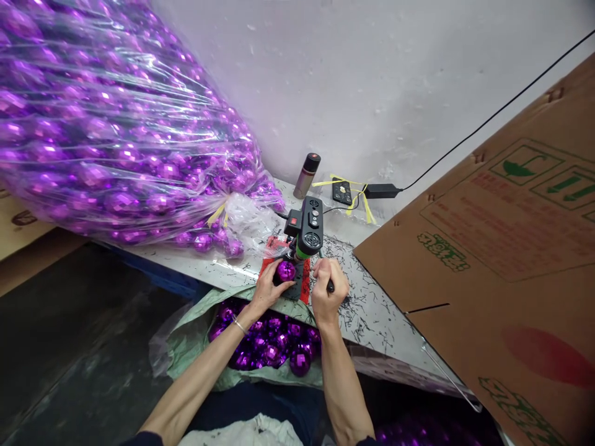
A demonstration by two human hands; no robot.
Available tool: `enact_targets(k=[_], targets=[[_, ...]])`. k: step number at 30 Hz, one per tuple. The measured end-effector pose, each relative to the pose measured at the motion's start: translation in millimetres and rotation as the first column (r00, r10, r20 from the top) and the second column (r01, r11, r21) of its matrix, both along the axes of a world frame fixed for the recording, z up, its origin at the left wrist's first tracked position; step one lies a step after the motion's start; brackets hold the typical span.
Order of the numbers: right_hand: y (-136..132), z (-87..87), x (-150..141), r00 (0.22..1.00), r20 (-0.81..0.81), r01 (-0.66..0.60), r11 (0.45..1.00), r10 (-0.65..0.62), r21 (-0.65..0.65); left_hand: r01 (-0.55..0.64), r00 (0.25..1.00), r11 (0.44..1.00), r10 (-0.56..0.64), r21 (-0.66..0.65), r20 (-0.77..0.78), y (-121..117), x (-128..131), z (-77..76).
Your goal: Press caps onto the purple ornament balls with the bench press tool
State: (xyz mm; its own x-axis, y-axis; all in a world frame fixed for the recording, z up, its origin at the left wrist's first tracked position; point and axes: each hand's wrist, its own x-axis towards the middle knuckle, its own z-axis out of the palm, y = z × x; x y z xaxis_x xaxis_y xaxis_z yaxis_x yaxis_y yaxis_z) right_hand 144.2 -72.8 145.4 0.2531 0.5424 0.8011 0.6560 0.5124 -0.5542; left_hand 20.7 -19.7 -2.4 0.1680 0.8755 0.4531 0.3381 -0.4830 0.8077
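Observation:
My left hand point(271, 285) grips a shiny purple ball ornament point(285, 271), thumb and fingers around its sides. It holds the ball under the head of a small black bench machine point(311, 226) with a red switch. On the machine's right side, my right hand point(329, 285) is wrapped round a black lever handle point(330, 286). Beneath the machine lies a red and dark base point(304, 282). An open pale green sack point(195, 328) full of similar faceted purple balls point(272, 353) sits just below my forearms.
A huge clear bag of purple balls point(116, 148) leans at the left. A large cardboard box point(502, 248) stands on the right. Behind the machine are a spray can point(307, 175) and a black power adapter point(382, 191). Short black scraps point(367, 310) litter the white table.

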Motion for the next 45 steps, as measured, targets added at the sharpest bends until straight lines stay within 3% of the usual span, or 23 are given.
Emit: enact_targets(k=[2,4,8,11,14,17,20,22,26,29,33,37,41,45], targets=[[0,-4.3,0,1.0,0.013,0.0,1.0,0.0,0.02,0.006,1.0,1.0,-0.006,0.013,-0.024,-22,-16,0.2],[-1,-8.8,-1,1.0,0.028,-0.008,0.999,0.007,0.045,0.097,0.99,0.995,-0.094,0.024,-0.104,-51,-37,-4.9],[-4,-15.6,-2,0.999,0.04,-0.024,0.998,0.021,0.061,0.256,0.91,0.962,-0.274,-0.098,-0.312,-104,-68,-26.1],[-6,-18.0,-2,0.999,0.035,-0.012,0.999,0.01,0.052,0.235,0.889,0.97,-0.24,-0.062,-0.391,-113,-72,-30.1],[-6,-18.6,-2,0.999,0.037,-0.024,0.998,0.022,0.051,0.169,0.939,0.977,-0.119,0.131,-0.323,-83,-66,-8.9],[-6,-19.3,-3,0.999,0.038,-0.028,0.998,0.026,0.059,0.065,0.962,0.975,-0.005,0.213,-0.273,-16,-58,28.1],[-7,-20.8,-5,1.0,0.024,-0.017,0.998,0.015,0.06,-0.043,0.893,0.996,0.074,0.079,-0.444,65,-55,59.4],[-8,-21.7,-6,1.0,0.02,-0.011,0.998,0.01,0.058,-0.093,0.828,0.995,0.055,-0.039,-0.559,112,-55,71.5],[-10,-22.0,-7,0.999,0.032,-0.009,0.998,0.008,0.06,-0.129,0.809,0.989,0.065,-0.068,-0.585,170,-59,86.0],[-10,-21.7,-6,0.998,0.055,-0.012,0.998,0.009,0.053,-0.219,0.802,0.976,0.188,0.015,-0.567,190,-62,102.1],[-10,-22.8,-6,0.998,0.061,-0.008,0.998,0.004,0.066,-0.292,0.768,0.925,0.378,0.243,-0.517,205,-73,133.3],[-9,-24.2,-7,0.999,0.051,-0.02,0.997,0.017,0.076,-0.294,0.786,0.892,0.43,0.343,-0.445,214,-89,155.4],[-9,-23.9,-6,0.998,0.056,-0.014,0.997,0.009,0.079,-0.237,0.747,0.915,0.386,0.325,-0.541,198,-91,150.7],[-9,-22.8,-5,0.997,0.069,-0.021,0.997,0.016,0.068,-0.125,0.593,0.964,0.262,0.235,-0.761,165,-78,135.7]])
